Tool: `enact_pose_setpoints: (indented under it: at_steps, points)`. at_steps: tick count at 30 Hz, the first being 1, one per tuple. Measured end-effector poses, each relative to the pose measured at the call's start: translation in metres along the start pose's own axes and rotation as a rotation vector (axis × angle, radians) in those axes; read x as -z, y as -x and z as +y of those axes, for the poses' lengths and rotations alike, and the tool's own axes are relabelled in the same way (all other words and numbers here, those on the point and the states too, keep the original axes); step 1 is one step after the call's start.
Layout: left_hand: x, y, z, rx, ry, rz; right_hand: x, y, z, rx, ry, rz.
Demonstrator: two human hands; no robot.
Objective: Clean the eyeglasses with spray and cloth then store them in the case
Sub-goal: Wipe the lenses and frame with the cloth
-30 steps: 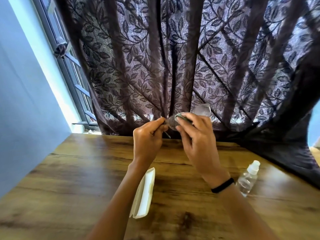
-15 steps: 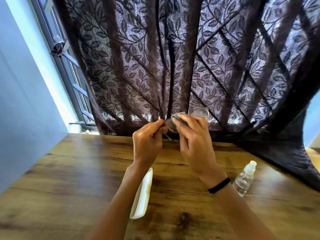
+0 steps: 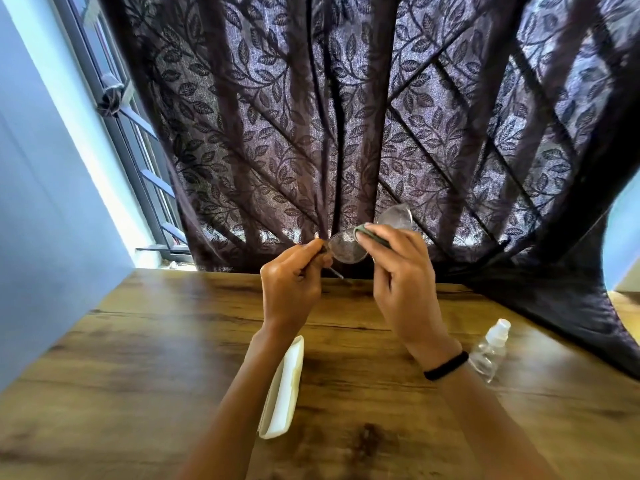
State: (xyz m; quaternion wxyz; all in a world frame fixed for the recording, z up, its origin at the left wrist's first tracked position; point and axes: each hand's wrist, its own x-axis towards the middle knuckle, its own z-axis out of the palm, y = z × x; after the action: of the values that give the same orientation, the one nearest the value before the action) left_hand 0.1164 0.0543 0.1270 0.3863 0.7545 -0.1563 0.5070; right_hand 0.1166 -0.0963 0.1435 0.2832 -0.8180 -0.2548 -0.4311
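Left hand (image 3: 292,284) raised above the table, fingers curled in and pinched on the near end of the eyeglasses (image 3: 367,239), at the hinge, with a thin temple arm poking out below the fist toward the right. Right hand (image 3: 403,271) level with it and just beside, thumb and fingertips pressed together on a small greenish cloth (image 3: 362,230), folded over the top rim between the two lenses. Held up in the air between both hands, clear of the wood, lenses transparent, one lens showing between the hands and the other sticking up past the right knuckles against the curtain. Black band (image 3: 446,366) around the right wrist. Below the left forearm, lying on the wooden table (image 3: 138,358), a white glasses case (image 3: 282,386), long and narrow, seen edge-on; whether open or closed cannot be told. To the right of the right wrist, standing upright on the wood, a small clear spray bottle (image 3: 490,349) with a white cap, well apart from the case and touched by neither hand. Behind the far table edge, a dark curtain (image 3: 346,116) with a leaf pattern, backlit, hanging down to table level and bunched at the right. At the left, a pale blue wall (image 3: 41,202) and a strip of window with metal bars (image 3: 138,161) beside the curtain's edge.
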Motion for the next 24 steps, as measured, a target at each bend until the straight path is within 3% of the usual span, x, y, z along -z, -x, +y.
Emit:
enact_pose_setpoints:
  at_steps: [11, 20, 24]
  points:
    - [-0.004, 0.003, 0.002, 0.022, -0.03, 0.013, -0.001, 0.021, -0.009, 0.196, 0.019, -0.111]
    - [-0.001, 0.003, -0.002, 0.014, 0.024, 0.006, 0.027, 0.008, 0.033, -0.117, -0.022, 0.229]
    - [-0.002, 0.006, -0.001, 0.01, 0.032, 0.017, 0.024, 0.005, 0.038, -0.177, -0.024, 0.148]
